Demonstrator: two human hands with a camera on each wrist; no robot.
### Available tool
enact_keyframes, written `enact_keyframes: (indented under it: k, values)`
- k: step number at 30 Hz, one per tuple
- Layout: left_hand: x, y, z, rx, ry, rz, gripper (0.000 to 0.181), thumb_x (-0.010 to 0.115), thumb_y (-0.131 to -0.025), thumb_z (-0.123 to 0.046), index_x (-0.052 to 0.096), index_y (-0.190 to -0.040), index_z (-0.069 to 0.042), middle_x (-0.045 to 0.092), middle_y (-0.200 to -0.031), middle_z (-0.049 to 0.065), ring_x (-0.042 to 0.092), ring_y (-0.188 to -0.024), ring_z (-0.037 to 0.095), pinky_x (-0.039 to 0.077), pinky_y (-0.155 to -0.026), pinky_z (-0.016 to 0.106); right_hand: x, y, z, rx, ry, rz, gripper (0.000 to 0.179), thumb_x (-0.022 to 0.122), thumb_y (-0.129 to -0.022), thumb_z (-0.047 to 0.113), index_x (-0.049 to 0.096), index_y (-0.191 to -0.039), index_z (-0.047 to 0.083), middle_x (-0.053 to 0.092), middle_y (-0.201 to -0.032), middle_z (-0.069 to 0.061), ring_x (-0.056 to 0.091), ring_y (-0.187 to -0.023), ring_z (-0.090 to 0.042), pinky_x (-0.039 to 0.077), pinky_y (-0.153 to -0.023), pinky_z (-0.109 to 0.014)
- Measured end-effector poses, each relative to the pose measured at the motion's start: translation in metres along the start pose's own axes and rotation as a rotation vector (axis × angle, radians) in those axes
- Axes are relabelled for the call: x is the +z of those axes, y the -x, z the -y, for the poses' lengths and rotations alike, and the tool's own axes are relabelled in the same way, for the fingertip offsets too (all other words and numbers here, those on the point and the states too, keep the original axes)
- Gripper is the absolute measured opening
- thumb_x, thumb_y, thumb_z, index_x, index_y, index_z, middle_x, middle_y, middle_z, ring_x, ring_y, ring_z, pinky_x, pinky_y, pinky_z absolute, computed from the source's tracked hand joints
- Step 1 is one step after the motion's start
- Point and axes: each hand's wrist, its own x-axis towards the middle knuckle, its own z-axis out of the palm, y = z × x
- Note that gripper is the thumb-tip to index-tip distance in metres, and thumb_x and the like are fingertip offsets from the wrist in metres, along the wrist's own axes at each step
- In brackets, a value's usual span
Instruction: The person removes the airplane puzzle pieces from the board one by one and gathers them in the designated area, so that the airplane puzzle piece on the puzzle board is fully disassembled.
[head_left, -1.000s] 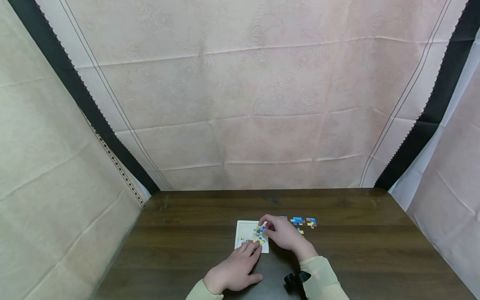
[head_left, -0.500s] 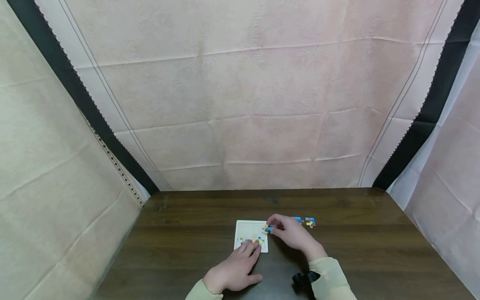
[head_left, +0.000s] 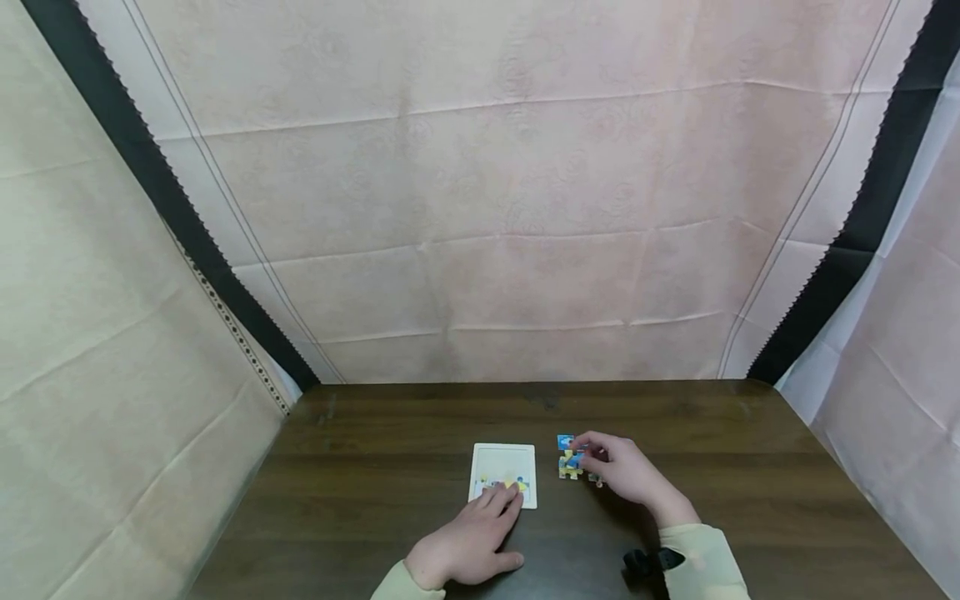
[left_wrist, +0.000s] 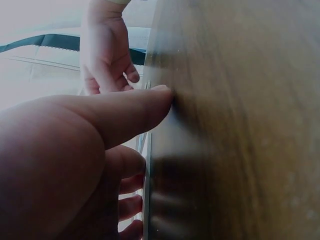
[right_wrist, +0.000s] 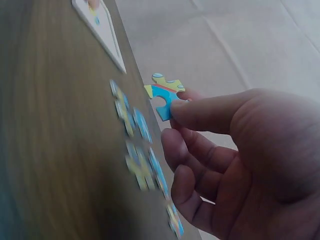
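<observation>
My right hand (head_left: pixel 626 471) pinches a blue and yellow jigsaw piece (right_wrist: pixel 166 98) between thumb and index finger, held up above the tabletop in the right wrist view. Below it lie several loose jigsaw pieces (head_left: pixel 568 472), partly covered by the hand in the head view. To their left is a white puzzle board (head_left: pixel 504 457) with a raised rim and a row of coloured pieces along its near part. My left hand (head_left: pixel 474 537) rests flat on the board's near edge, its fingers extended over those pieces and its thumb spread out to the right.
The brown wooden table (head_left: pixel 390 467) carries the board and pieces near its middle. Pale fabric (head_left: pixel 525 208) hangs behind the table and at both sides, with dark strips along its corners. A black wrist camera (head_left: pixel 645 562) sits on my right wrist.
My right hand has moved rightward from above the board to over the loose pieces, still holding the jigsaw piece. The left hand has stayed in place on the board.
</observation>
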Motion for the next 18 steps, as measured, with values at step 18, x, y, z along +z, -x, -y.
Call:
enact_keyframes:
  k: [18]
  values:
    - [-0.002,0.000,-0.001,-0.019,0.024,0.030,0.080,0.061,-0.106,-0.052,0.034,-0.168,-0.008,0.025,-0.176,0.006,0.021,-0.162,0.029,0.028,-0.127,0.045,-0.039,0.026,-0.031,0.102,-0.025,-0.006,0.019,0.063,-0.108,0.011,0.072,-0.125,0.012,0.067,-0.097,-0.003,0.060,-0.084,-0.021,0.053,-0.073,-0.037]
